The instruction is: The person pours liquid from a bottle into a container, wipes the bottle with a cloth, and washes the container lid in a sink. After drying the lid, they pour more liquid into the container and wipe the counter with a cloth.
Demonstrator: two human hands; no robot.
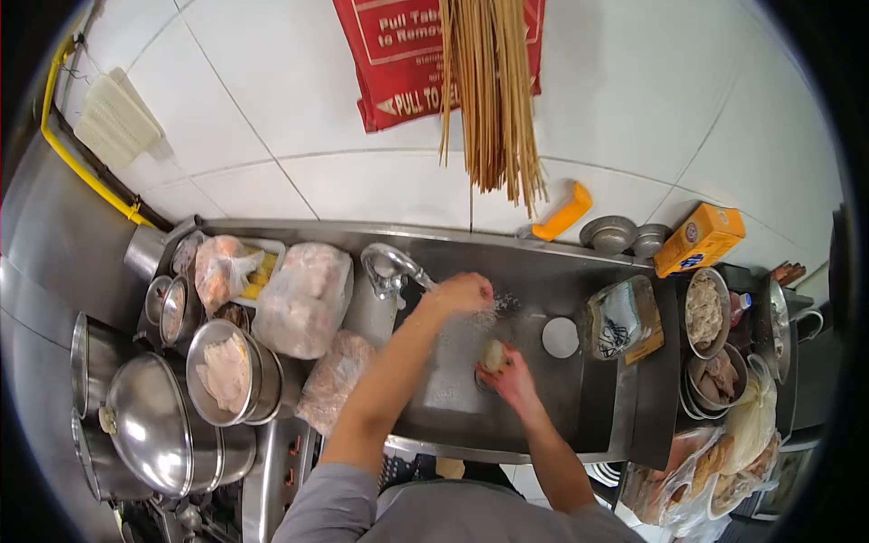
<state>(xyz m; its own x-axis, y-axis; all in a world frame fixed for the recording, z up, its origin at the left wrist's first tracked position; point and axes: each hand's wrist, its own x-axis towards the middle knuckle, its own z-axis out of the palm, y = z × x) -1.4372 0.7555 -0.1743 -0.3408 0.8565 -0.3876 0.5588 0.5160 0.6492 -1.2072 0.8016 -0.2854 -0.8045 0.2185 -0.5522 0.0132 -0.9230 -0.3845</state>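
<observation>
My left hand [463,294] is at the faucet [398,264] over the steel sink [543,281], its fingers curled under splashing water; what it holds, if anything, I cannot make out. Lower and to the right, my right hand [511,376] grips a small pale, rounded object [493,356] above the sink floor. A round white disc [560,338] lies in the sink to the right of my right hand.
Left of the sink are a bagged bundle [303,299], a bowl of pale meat [226,373] and a large lidded pot [149,421]. To the right stand a clear container [623,317], a bowl of shredded food [704,309] and an orange box [700,240].
</observation>
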